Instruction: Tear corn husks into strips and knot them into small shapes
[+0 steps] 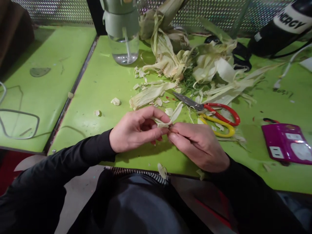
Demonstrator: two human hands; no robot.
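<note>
Over the green table (97,84), near its front edge, my two hands meet at the fingertips. My left hand (136,130) pinches a pale strip of corn husk (176,112) between thumb and forefinger. My right hand (200,143) is closed at the same spot, its thumb and finger pressed on the strip's lower end; the exact grip is hidden. Just beyond my right hand lie scissors (195,104) with one red and one yellow handle, blades pointing left. Behind them is a heap of dried corn husks (168,61) with thin green sprigs underneath.
A clear-bottomed water bottle (124,42) stands behind the hands. At right are a purple device (287,143), a white cable (290,66) and a black bottle (282,32). Eyeglasses (19,123) lie at left. Husk scraps (116,101) are scattered around. A perforated screen (58,13) borders the back.
</note>
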